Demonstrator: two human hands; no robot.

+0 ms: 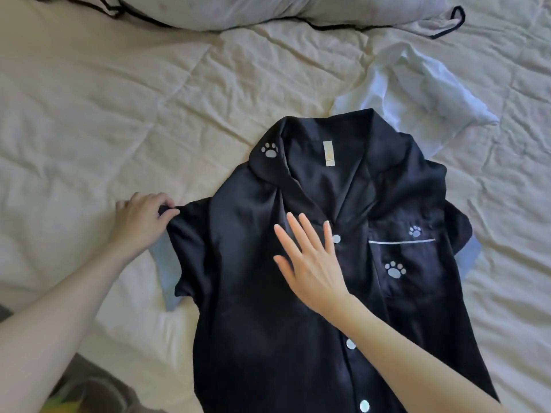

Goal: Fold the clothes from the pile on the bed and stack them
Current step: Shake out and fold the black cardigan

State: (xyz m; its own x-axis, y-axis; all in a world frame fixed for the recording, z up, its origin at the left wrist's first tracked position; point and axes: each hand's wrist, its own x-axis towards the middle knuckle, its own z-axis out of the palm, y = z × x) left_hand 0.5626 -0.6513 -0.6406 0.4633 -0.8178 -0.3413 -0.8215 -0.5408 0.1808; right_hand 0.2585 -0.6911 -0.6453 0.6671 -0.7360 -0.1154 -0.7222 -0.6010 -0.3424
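— Black satin under my right hand (pixel 310 263), fingers straight and flat on the shirt (pixel 298 308) front.
— And your left hand (pixel 140 222)?
— It pinches the sleeve end. The shirt lies face up on the cream bed (pixel 119 114), a white garment (pixel 417 87) beyond its collar.

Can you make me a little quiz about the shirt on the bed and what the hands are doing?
1. True or false: the left hand pinches the black shirt's sleeve.
2. What picture is printed on the shirt pocket?
3. The right hand is: A) a fist, B) flat on the shirt, C) holding the pillow.

Key: 1 true. 2 paw prints. 3 B.
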